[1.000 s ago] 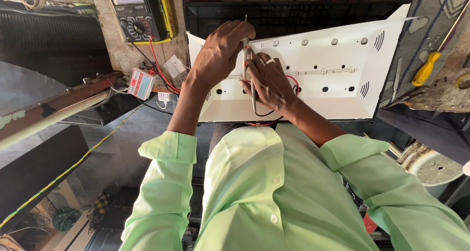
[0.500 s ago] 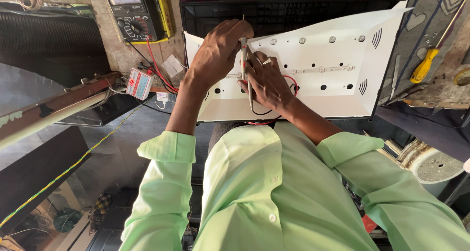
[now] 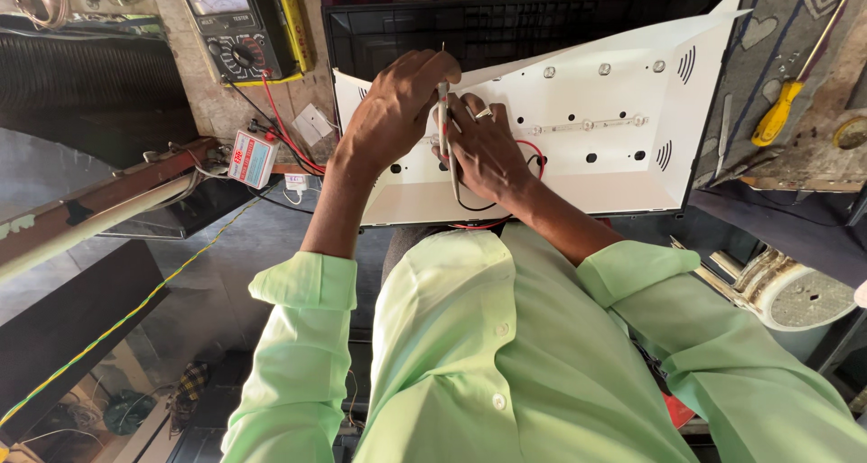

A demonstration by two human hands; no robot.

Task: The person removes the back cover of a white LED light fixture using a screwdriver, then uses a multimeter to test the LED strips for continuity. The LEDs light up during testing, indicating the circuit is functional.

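Note:
A white backlight panel with a row of small round lenses lies in a black frame in front of me. My left hand is closed around a thin test probe held upright over the panel's left part. My right hand, with a ring on one finger, rests on the panel beside it and pinches a second probe lead; red and black wires loop from under its fingers. The probe tips are hidden by the hands.
An analogue multimeter with a yellow case lies at the upper left, red leads running from it. A small white and red box sits beside it. A yellow-handled screwdriver lies at the right. A round white object is lower right.
Both hands stay on the panel's left part. They have shifted only slightly, the right hand's fingers drawing closer to the left hand's probe.

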